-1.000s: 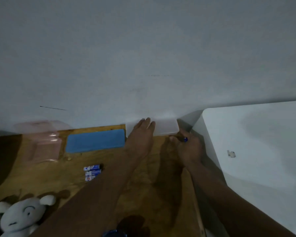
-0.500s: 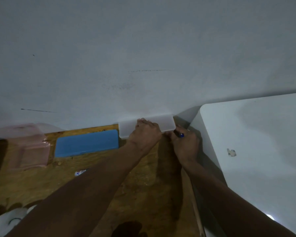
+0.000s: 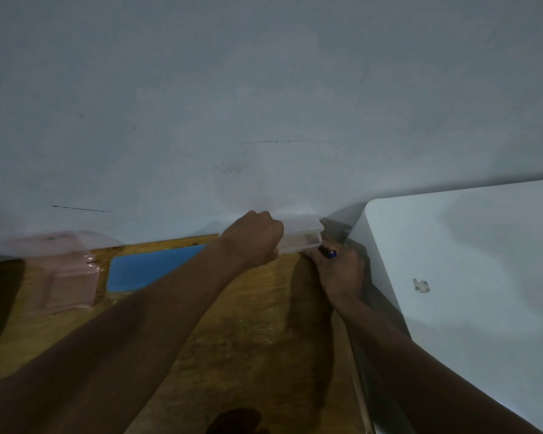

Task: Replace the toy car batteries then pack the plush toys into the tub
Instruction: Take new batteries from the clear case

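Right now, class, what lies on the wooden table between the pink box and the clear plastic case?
In the head view, a flat blue lid lies between the pink box and the clear case, partly hidden by the left forearm.

Dim grey wall (image 3: 264, 89), wooden table (image 3: 257, 324), white cabinet (image 3: 483, 261).

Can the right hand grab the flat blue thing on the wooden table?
Probably not easily. The right hand already holds a dark pen-like tool with a blue tip, and the left forearm lies across the path to the flat blue rectangular lid. The left hand is nearer.
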